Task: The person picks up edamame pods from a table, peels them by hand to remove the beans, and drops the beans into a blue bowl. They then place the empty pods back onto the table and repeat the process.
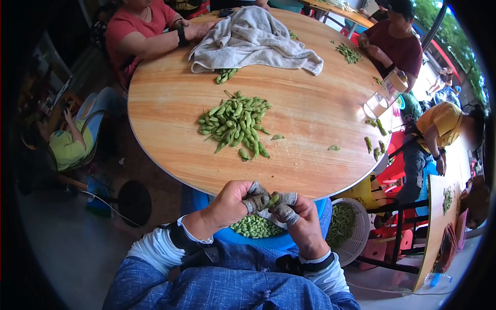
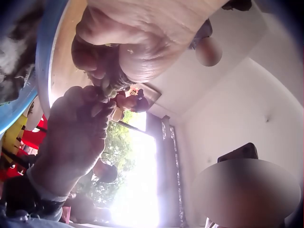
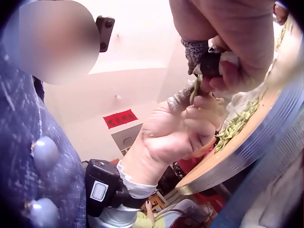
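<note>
Both hands meet over the near edge of the round table, above a blue tub (image 1: 219, 233) of shelled green beans (image 1: 254, 226). Grey coverings wrap some fingertips. A green pod (image 1: 273, 199) is pinched between the left hand (image 1: 231, 205) and the right hand (image 1: 304, 223). In the right wrist view the pod (image 3: 195, 90) stands between the fingers of the left hand (image 3: 175, 126) and the right hand (image 3: 232, 42). The left wrist view has the left hand (image 2: 137, 33) close against the right hand (image 2: 71, 137), the pod hard to make out. A pile of pods (image 1: 235, 121) lies on the table.
On the round wooden table (image 1: 170, 113) lie a grey towel (image 1: 253, 39), scattered pods and a clear cup (image 1: 376, 105). A white basket (image 1: 360, 232) with pods stands at the lower right. Several people sit around; a black stool (image 1: 134, 202) is at the left.
</note>
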Demonstrator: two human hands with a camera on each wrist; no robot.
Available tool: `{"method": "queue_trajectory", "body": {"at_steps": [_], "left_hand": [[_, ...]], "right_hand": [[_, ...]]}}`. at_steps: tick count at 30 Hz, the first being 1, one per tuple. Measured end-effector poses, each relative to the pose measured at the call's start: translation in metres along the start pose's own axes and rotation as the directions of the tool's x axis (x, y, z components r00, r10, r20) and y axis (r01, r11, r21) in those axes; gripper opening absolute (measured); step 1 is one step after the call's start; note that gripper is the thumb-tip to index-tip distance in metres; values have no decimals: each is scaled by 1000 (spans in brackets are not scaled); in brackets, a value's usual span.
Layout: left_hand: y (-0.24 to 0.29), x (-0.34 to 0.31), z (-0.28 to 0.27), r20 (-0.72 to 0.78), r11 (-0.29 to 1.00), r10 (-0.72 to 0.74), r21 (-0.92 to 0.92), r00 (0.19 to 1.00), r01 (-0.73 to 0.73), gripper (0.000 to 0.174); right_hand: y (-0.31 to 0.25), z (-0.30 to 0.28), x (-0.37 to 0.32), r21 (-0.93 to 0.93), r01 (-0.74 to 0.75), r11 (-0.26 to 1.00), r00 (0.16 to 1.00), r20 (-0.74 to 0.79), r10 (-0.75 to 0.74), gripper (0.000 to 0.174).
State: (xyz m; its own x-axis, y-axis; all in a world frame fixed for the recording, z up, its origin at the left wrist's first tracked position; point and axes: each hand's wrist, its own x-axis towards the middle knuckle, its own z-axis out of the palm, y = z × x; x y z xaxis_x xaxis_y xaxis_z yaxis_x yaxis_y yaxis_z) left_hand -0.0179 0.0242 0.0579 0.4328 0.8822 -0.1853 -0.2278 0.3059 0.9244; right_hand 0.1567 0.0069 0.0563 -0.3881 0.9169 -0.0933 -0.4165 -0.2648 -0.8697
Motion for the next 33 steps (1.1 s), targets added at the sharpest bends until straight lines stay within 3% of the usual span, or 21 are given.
{"method": "queue_trajectory", "body": {"at_steps": [5,8,11,12,14,15,18,22,25,27,28,31,33], "left_hand": [[-1,0,-2,1,999,-45,-31,999,45,6],[-1,1,0,-9,999,-3,-32,1000,2,6],[-10,5,-1,-48,982,135,141,990,-127,16],[-7,2,1,-47,915,234,347,971,-204,16],[5,-5,7,21,642,415,702,910,-309,18],[7,-5,4,137,441,444,827,885,-349,27],[1,-7,-1,266,134,357,934,895,-331,32],[-10,-7,-4,263,383,402,822,877,-422,27],[-18,-5,-2,145,690,431,583,890,-429,9],[-26,-6,3,-16,949,250,200,968,-242,9],[-28,-7,4,-62,991,132,-23,989,-133,11],[-26,-5,1,12,886,-169,-436,986,157,15],[-25,-4,-7,69,999,45,-1,997,-45,18]], "right_hand": [[7,-2,2,-23,13,1000,1000,-17,-13,17],[13,0,3,3,-4,1000,998,-68,4,17],[13,0,6,-26,30,999,994,-108,-32,16],[13,0,7,-48,49,998,992,-118,-55,16],[7,2,6,-106,61,992,986,-147,-77,16],[5,2,5,-135,65,989,983,-161,-87,16],[6,-4,3,-215,-62,975,996,-73,47,16],[15,-12,2,7,-35,999,999,35,35,17],[24,-11,3,96,36,995,998,40,-40,20],[28,-12,4,110,65,992,996,51,-71,21],[29,-12,5,71,88,994,994,53,-92,21],[29,-13,5,-60,119,991,992,39,-116,18],[24,-12,4,-163,82,983,997,-2,-83,16]]}}
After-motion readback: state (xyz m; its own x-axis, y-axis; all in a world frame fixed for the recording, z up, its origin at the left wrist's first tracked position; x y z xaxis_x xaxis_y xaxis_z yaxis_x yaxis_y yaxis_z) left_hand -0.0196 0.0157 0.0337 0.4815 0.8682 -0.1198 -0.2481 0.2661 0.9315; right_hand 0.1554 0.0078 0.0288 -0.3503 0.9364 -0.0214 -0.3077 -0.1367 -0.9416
